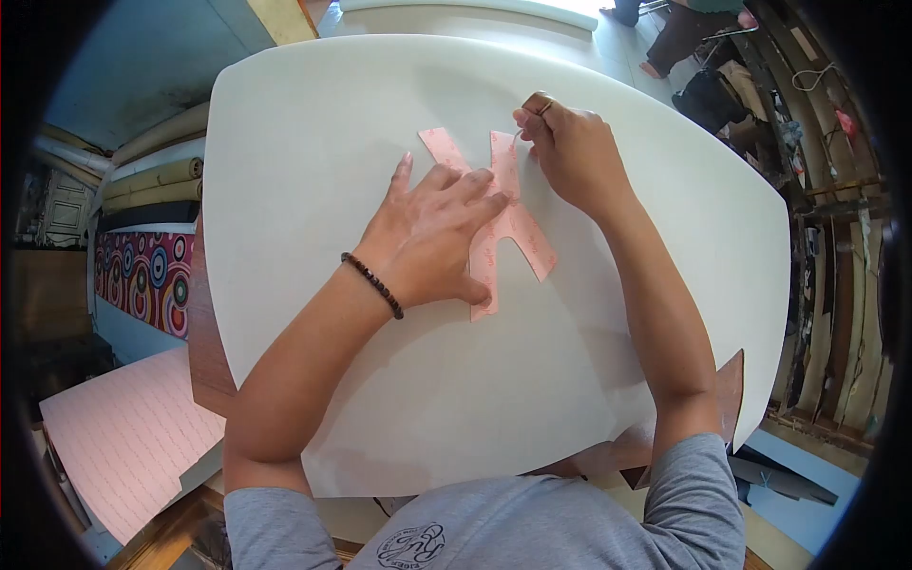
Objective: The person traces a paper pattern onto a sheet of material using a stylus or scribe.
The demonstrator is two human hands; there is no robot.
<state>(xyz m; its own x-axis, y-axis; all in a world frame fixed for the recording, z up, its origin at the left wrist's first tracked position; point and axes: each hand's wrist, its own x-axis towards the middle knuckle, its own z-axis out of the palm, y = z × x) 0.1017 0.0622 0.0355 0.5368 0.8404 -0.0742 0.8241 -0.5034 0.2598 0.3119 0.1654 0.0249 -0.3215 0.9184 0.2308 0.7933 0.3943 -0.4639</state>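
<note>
On white board (313, 399), pink cutout (508, 223) pinned flat under open left hand (427, 237); right hand (570, 147) pinching its top edge. Likely hazards: slipping, creasing, tearing if pulled hard.

A pink, printed, X-shaped paper cutout (508, 228) lies flat on a large white sheet (475, 380), its middle covered, its arms and legs splayed outward.
</note>
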